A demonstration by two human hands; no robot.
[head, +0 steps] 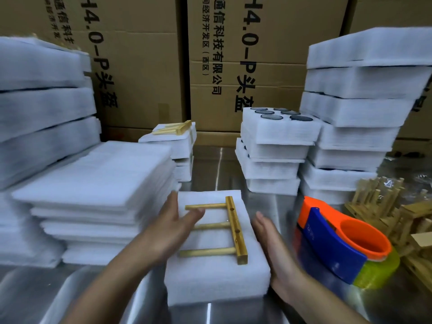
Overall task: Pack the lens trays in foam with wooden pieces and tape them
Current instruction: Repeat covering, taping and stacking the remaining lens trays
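A white foam bundle (217, 277) lies on the steel table in front of me. On its top rests a wooden piece (230, 226), a bar with three dowels pointing left. My left hand (173, 228) lies flat along the bundle's left side, thumb over the middle dowel. Against the bundle's right edge my right hand (273, 251) presses with straight fingers. An orange and blue tape dispenser (339, 242) with yellowish tape sits just right of it. An open foam lens tray (280, 122) showing dark round lenses tops a stack behind.
Flat foam sheets (98, 183) are piled at left, with taller wrapped foam packs (42, 108) behind. A finished pack with a wooden piece (173, 136) stands at centre back. Wrapped packs (357, 108) tower at right. Loose wooden pieces (397, 218) lie far right. Cardboard boxes (145, 66) form the back wall.
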